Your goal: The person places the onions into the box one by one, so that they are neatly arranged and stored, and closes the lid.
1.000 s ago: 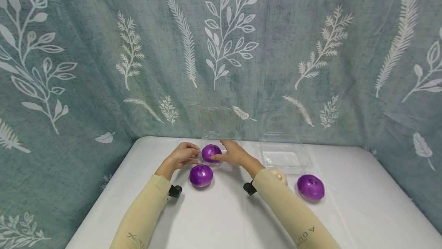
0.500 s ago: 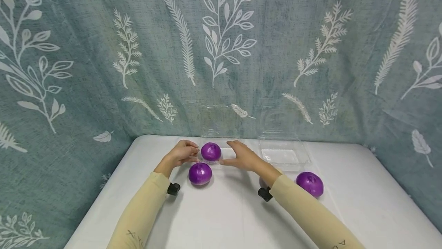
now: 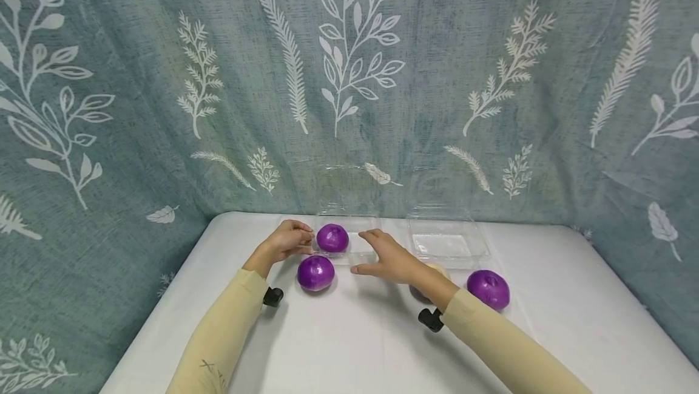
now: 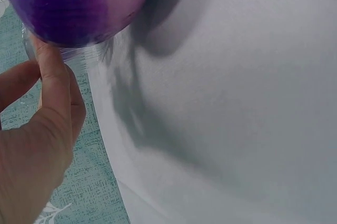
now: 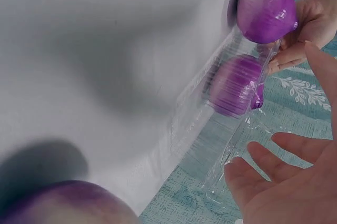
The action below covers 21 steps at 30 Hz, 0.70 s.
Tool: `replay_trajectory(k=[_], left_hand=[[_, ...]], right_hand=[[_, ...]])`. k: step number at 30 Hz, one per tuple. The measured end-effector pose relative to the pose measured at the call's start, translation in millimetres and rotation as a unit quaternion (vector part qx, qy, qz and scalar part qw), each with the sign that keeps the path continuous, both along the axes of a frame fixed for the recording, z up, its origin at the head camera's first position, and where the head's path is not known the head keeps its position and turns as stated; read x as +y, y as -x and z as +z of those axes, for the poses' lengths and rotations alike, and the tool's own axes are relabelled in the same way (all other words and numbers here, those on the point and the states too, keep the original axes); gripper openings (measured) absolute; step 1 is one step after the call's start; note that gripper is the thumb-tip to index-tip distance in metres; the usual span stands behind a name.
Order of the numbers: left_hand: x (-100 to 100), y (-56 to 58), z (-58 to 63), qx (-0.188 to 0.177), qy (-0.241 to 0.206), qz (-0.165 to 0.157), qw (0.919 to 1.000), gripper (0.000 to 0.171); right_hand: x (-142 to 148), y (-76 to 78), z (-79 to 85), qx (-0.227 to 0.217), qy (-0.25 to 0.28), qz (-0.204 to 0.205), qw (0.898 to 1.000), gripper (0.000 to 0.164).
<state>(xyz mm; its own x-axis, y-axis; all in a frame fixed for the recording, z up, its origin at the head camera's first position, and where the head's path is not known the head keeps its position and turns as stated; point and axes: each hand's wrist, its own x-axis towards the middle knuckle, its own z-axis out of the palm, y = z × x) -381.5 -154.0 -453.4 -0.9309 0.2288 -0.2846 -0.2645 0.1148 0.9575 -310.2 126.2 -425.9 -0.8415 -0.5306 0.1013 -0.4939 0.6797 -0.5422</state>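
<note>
A purple onion [image 3: 332, 238] sits in the left side of an opened clear plastic container [image 3: 363, 258]. My left hand [image 3: 287, 240] is at that container's left end, and its thumb and fingers pinch the plastic edge in the left wrist view. In front of the container, on the table, stands another purple onion [image 3: 315, 273], also large at the top of the left wrist view. My right hand [image 3: 390, 257] is spread, palm toward the container's right side, and holds nothing. Under the right wrist, a round cream-and-purple vegetable [image 5: 73, 205] is partly hidden in the head view.
A second opened clear container [image 3: 445, 247] stands to the right, with nothing visible in it. Another purple onion [image 3: 488, 289] lies on the white table [image 3: 349, 345] in front of it. A patterned green curtain [image 3: 437, 78] hangs right behind the table.
My right hand has let go of the onion in the left container and drawn back to the right, toward me. My left hand has stayed at the container's edge.
</note>
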Motion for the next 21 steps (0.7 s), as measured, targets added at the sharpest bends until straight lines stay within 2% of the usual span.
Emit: replay_trajectory(k=[8, 15, 21], left_hand=[[-1, -0.6, -0.4, 0.010, 0.003, -0.004, 0.9999, 0.034], [-1, -1.4, -0.6, 0.011, -0.001, -0.002, 0.9999, 0.027], [-1, -1.4, -1.4, 0.014, 0.002, -0.006, 0.9999, 0.032]], right_hand=[[4, -7.1, -1.6, 0.003, 0.004, -0.001, 1.000, 0.087], [6, -13.3, -1.7, -0.006, 0.011, -0.001, 1.000, 0.087], [6, -20.0, 0.1, -0.023, 0.011, -0.005, 1.000, 0.088]])
